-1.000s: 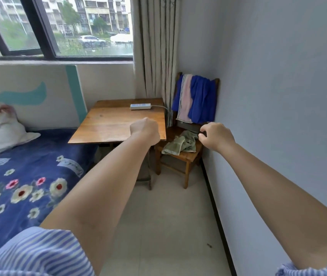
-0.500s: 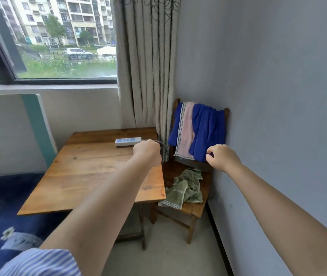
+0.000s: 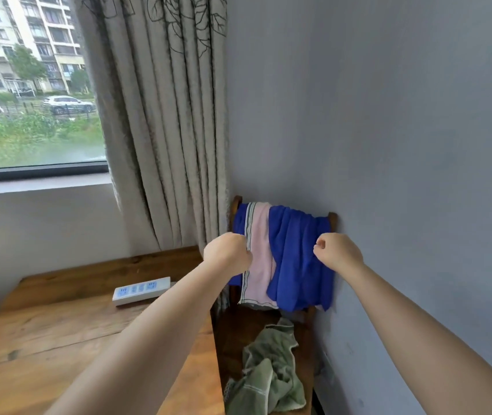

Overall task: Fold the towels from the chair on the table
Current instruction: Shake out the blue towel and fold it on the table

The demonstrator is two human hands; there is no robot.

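The table [image 3: 59, 333] beside me is where the folding belongs, and only a power strip [image 3: 141, 290] lies on it near the far edge, so I judge nothing is folded yet. The chair [image 3: 332, 218] stands in the corner, touching the table's side. Over its back hang a blue towel [image 3: 298, 265] and a pink towel [image 3: 259, 256], the pink one overlapping the blue; a green towel [image 3: 268, 375] lies crumpled on the seat.

My left hand [image 3: 228, 256] is in front of the pink towel's striped edge, fingers curled under; I cannot tell whether they have cloth. My right hand [image 3: 337, 253] is in front of the blue towel, fingers curled, thumb and forefinger near a pinch, holding nothing I can see.

To do this well, I think I should take one towel only, gripping near the top rail, and lift it up and over so the other is not dragged off.
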